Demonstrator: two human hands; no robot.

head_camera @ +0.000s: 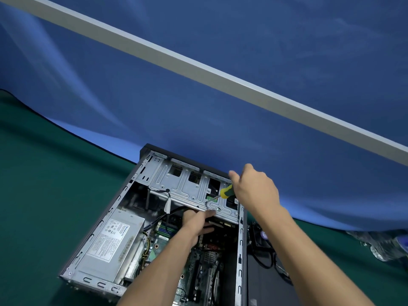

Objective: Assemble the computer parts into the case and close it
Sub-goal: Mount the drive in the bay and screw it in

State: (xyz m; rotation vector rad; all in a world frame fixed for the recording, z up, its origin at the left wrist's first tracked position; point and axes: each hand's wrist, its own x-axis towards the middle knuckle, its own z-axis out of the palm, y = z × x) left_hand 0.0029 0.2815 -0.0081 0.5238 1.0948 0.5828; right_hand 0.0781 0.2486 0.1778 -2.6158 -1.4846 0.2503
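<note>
- PC case lay open on its side on green desk, grey w/ silver drive cage & PSU inside.
- Right hand gripped yellow-green screwdriver, tip on cage.
- Left hand held the cage's near edge, fingers curled.
</note>
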